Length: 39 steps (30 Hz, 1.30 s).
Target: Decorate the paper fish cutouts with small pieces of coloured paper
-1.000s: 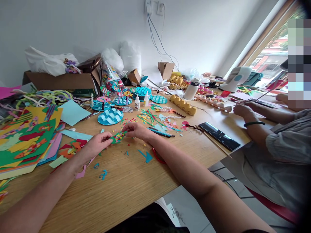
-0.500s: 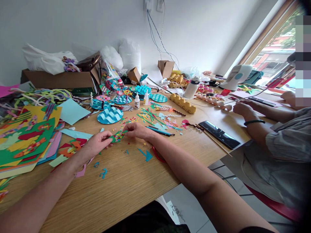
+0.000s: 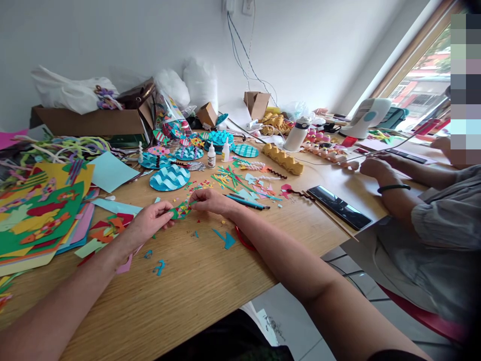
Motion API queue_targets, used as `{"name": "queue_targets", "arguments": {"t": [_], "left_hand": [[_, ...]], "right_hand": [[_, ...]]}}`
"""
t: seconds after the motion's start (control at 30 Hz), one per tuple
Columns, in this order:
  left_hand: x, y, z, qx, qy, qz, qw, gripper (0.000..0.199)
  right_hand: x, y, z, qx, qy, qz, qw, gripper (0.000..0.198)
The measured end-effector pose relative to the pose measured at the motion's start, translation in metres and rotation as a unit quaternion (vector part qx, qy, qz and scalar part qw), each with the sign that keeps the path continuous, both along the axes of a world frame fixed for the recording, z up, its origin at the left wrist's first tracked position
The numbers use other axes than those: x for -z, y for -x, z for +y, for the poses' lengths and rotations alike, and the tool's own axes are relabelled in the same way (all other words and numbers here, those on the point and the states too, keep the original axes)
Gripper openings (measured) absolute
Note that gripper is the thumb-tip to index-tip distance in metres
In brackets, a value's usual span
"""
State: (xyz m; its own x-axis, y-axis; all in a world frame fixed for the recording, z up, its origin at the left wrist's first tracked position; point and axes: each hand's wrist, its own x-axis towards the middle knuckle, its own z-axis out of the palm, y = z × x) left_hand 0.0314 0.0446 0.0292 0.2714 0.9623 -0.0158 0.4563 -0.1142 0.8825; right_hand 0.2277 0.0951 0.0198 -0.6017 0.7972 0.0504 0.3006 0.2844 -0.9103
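Note:
Just above the table, a green paper fish [image 3: 181, 211] covered in small red and yellow triangles is held between my two hands, its ends partly hidden by the fingers. My left hand [image 3: 155, 218] pinches the left end between thumb and fingers. At the right end, the fingers of my right hand [image 3: 209, 201] are closed on its edge. Tiny coloured paper bits [image 3: 205, 186] lie scattered just beyond. Blue pens [image 3: 246, 201] rest by my right wrist, and a blue paper scrap [image 3: 229, 240] lies below it.
Two glue bottles [image 3: 212, 156] stand behind a wavy blue paper disc [image 3: 170, 177]. Stacked coloured paper [image 3: 71, 228] fills the left side. A phone [image 3: 339, 207] and thin wooden stick [image 3: 336, 220] lie right, near another person's hand [image 3: 376, 168]. A white bottle [image 3: 297, 135] stands farther back.
Both hands stay almost in place with the paper fish between them. My right hand has shifted very slightly left, and the view has moved a little.

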Motion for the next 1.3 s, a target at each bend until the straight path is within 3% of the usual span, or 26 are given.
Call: {"name": "queue_targets", "arguments": {"t": [0.37,1.3], "left_hand": [[-0.0002,-0.0006,-0.0006,-0.003,-0.002,0.006,1.0,0.022],[-0.0027,-0.0004,-0.0039,-0.01,0.016,-0.083,0.996,0.022]], "right_hand": [[-0.0048,0.0018,-0.0051,0.003,0.01,-0.005,1.0,0.01],[-0.0049,0.0027,-0.0068,-0.019,0.081,0.061,0.995,0.005]]}}
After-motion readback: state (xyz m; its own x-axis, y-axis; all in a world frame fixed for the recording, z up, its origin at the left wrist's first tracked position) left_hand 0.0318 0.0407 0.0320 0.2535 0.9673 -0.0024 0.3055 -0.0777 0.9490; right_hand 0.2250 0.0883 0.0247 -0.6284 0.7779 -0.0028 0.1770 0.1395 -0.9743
